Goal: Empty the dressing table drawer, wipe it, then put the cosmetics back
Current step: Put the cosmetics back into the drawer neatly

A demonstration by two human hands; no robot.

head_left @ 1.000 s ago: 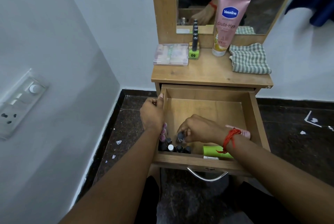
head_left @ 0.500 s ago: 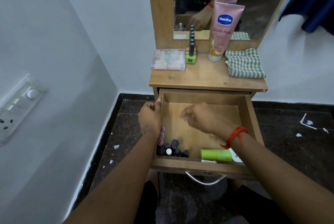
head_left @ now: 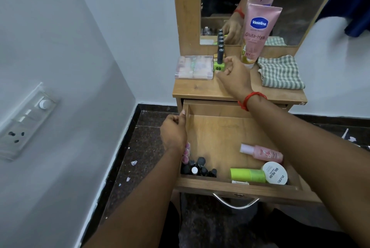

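On tabletop (head_left: 200,91): right hand (head_left: 235,74) curled, contents hidden; left hand (head_left: 174,133) grips drawer (head_left: 240,188) wall.

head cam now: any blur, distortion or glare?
Head view: wide-angle bend on the wall edges and switch panel; motion blur on the blue cloth top right; drawer contents and Vaseline tube sharp; light soft, no harsh glare.

Single head-worn view, forward and down, close over the open drawer (head_left: 224,137).
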